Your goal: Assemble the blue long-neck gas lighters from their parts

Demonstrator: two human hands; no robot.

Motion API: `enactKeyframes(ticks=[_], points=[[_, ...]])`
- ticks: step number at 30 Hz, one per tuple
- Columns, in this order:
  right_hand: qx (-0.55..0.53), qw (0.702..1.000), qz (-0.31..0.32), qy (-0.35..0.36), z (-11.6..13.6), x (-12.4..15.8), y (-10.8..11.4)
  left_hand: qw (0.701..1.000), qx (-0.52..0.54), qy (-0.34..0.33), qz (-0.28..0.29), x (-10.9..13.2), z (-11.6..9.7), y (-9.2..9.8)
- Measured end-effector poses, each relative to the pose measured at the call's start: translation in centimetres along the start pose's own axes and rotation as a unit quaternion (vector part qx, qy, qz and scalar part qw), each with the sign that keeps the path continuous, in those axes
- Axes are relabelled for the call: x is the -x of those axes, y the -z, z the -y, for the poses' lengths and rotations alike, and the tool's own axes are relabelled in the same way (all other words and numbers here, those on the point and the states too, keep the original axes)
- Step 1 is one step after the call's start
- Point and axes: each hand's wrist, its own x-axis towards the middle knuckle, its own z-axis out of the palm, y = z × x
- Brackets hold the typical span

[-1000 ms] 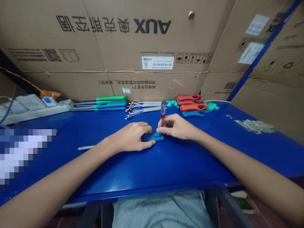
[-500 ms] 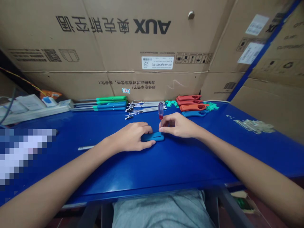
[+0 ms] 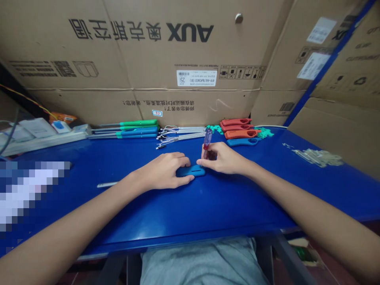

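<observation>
My left hand is closed round a blue plastic handle, which lies flat on the table with a dark slot in its visible end. The fingers hide the rest of it. In my right hand is a screwdriver with a clear purple and red grip, tilted slightly with the grip end up. Its tip is hidden behind the fingers, just right of the handle's end. A thin silvery metal piece lies by my left forearm, partly covered by it.
Along the cardboard wall lie green and blue handled tools, metal rods with wires, red handles and teal pieces. Small clear parts lie at the right. A power strip is at the left.
The screwdriver has shifted slightly right and its grip now leans to the right. My right hand has moved a little with it. My left hand and the handle have stayed put.
</observation>
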Motion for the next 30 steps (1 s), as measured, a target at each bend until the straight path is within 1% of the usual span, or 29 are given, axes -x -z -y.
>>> enactKeyframes(ticks=[8, 14, 21, 28, 30], points=[[0.024, 1.000, -0.006, -0.003, 0.16, 0.00, -0.18, 1.000, -0.001, -0.001, 0.002, -0.04, -0.09, 0.05], [0.036, 0.999, -0.032, 0.013, -0.35, -0.08, -0.53, 1.000, -0.004, -0.011, -0.011, 0.04, -0.04, -0.09], [-0.010, 1.000, 0.003, 0.020, -0.33, -0.01, -0.15, 1.000, -0.007, -0.006, 0.000, 0.03, 0.02, -0.05], [-0.061, 0.998, 0.015, 0.003, 0.06, 0.01, 0.11, 1.000, -0.005, -0.001, 0.011, 0.09, 0.03, 0.07], [-0.059, 0.998, 0.010, -0.008, 0.23, 0.04, 0.28, 1.000, -0.003, -0.001, 0.009, 0.09, 0.09, 0.01]])
